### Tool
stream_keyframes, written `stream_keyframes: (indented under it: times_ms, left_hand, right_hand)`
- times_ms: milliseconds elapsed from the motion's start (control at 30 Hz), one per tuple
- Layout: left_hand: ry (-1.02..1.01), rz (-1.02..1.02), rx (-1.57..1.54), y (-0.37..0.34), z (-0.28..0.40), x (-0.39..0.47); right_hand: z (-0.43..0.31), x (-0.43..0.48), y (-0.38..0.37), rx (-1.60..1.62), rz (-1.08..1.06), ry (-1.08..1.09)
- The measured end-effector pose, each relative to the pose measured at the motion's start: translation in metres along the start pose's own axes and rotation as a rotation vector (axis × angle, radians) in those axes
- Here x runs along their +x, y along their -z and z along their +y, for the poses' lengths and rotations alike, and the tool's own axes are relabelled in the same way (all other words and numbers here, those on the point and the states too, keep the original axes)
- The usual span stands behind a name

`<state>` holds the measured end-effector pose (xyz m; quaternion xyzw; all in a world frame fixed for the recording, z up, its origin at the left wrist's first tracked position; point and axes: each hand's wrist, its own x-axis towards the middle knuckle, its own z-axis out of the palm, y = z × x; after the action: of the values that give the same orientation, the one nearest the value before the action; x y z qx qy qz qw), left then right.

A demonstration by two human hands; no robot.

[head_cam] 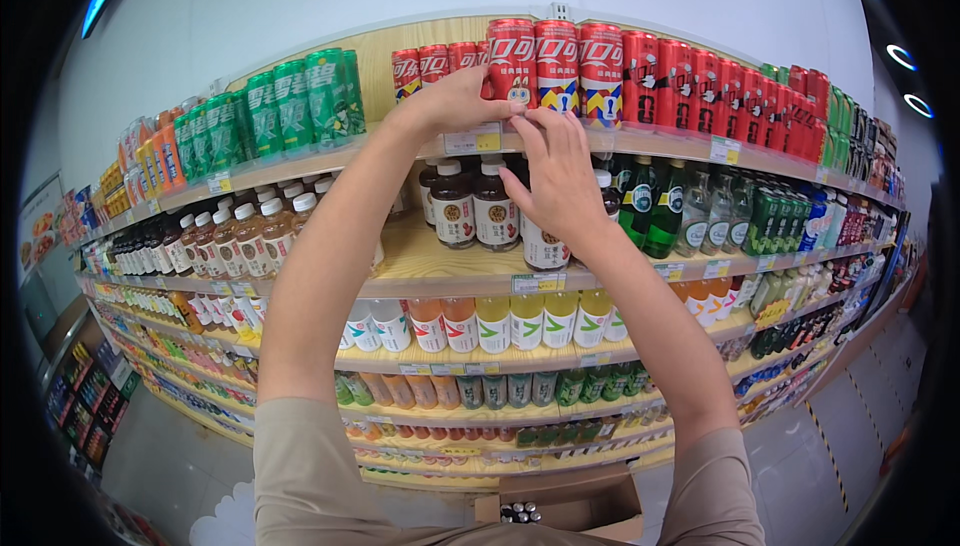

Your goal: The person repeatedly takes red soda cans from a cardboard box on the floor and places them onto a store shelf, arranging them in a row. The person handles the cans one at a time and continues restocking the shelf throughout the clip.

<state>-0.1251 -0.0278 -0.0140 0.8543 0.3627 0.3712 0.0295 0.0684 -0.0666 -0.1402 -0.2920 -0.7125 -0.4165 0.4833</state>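
My left hand (454, 99) holds a red Coca-Cola can (512, 51) low on its left side, its thumb across the front near the base. The can stands upright at the front edge of the top shelf (420, 147). To its right are two matching red cans, the nearer one (556, 58) close beside it. My right hand (559, 167) is raised in front of the shelf edge, fingers spread and nothing in its grasp. Its fingertips are near the bases of the cans; whether they touch is unclear. Behind my left hand, shorter-looking red cans (433, 64) stand farther back.
Green cans (324, 96) stand left on the top shelf, dark-red cans (675, 85) right. Below are bottles with white labels (456, 208) and green glass bottles (663, 208). An open cardboard box (600, 497) on the floor holds several cans. Price tags (472, 139) line the shelf edges.
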Motion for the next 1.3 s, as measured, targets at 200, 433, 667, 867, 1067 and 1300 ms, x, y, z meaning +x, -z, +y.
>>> stream_keyframes:
  times_ms: [200, 433, 667, 867, 1067, 1300]
  left_hand:
    - [-0.099, 0.072, -0.005, 0.007, -0.004, -0.021]
    - [-0.330, 0.549, -0.606, -0.073, -0.040, -0.197]
    - [0.513, 0.047, -0.960, -0.327, -0.154, -0.502]
    - [1.801, -0.250, -0.682, -0.447, -0.201, -0.834]
    - [1.066, -1.377, -0.047, -0.408, -0.181, -0.970]
    - [1.326, -1.130, -0.231, -0.511, -0.193, -0.863]
  right_hand:
    - [0.001, -0.012, 0.012, 0.046, 0.010, 0.001]
    - [-0.009, -0.116, 0.053, 0.109, 0.067, -0.122]
    - [-0.093, -0.369, 0.120, 0.157, 0.005, -0.576]
    - [-0.218, -0.597, 0.186, 0.025, -0.392, -1.311]
    - [-0.335, -0.788, 0.302, 0.177, -1.052, -1.983]
    - [-0.462, -0.875, 0.396, 0.130, -1.362, -2.276]
